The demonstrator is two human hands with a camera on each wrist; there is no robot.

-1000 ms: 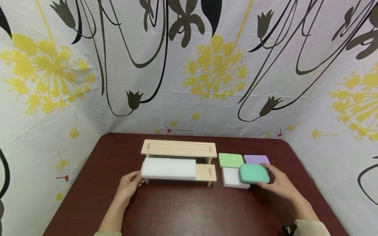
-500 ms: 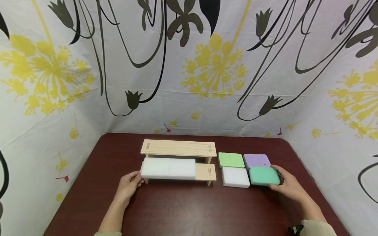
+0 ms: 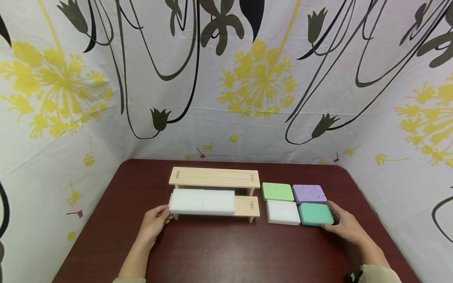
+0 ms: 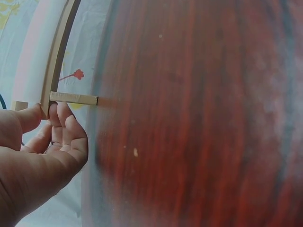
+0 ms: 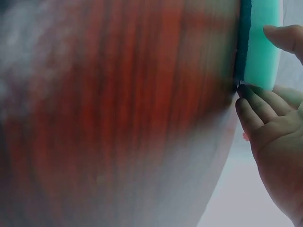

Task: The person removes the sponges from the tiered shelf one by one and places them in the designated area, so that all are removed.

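1. Sleeves (image 3: pixel 378 274) of pale cloth lie nearest to us, at the bottom edge, and past them we see the reddish-brown table (image 3: pixel 212 251).
2. On our right side, the right hand (image 3: pixel 345 224) holds the right end of the teal block (image 3: pixel 315 214) between thumb and fingers; from the right wrist, we find the thumb on its face and the fingers at its end.
3. That teal block lies flat on the table, front right in a group of four, just beside a single white block (image 3: pixel 282 212).
4. Next, we see the left hand (image 3: pixel 153 222) pinching the left end of the front stand (image 3: pixel 246 206), a low wooden one on short legs.
5. On this stand we count two white blocks (image 3: pixel 187 201), side by side, with bare wood to their right.
6. Farther back, we have the purple block (image 3: pixel 309 194) behind the teal one and the light green block (image 3: pixel 277 192) behind the white.
7. Behind the front stand we see the rear stand (image 3: pixel 214 177), then the flower-patterned cloth (image 3: pixel 212 98).
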